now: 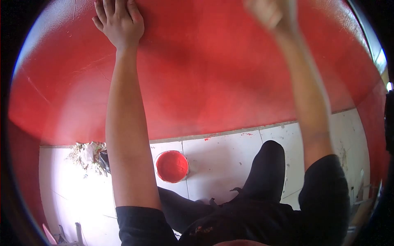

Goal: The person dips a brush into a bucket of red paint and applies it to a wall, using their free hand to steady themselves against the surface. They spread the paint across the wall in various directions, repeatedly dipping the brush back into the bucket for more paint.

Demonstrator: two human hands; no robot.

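Observation:
A red wall fills the upper part of the view. My left hand lies flat against it at the upper left, fingers spread and pointing up, holding nothing. Higher on the right is my right hand, near the wall and blurred by motion. Its fingers look curled, and what they hold, if anything, cannot be made out. A round tub of red paint stands on the floor below, between my forearms.
White floor tiles with red specks and dark stains meet the wall's lower edge. A pile of scraps lies against the wall at left. My dark-clothed knees are bent near the tub. Metal legs show at the lower left.

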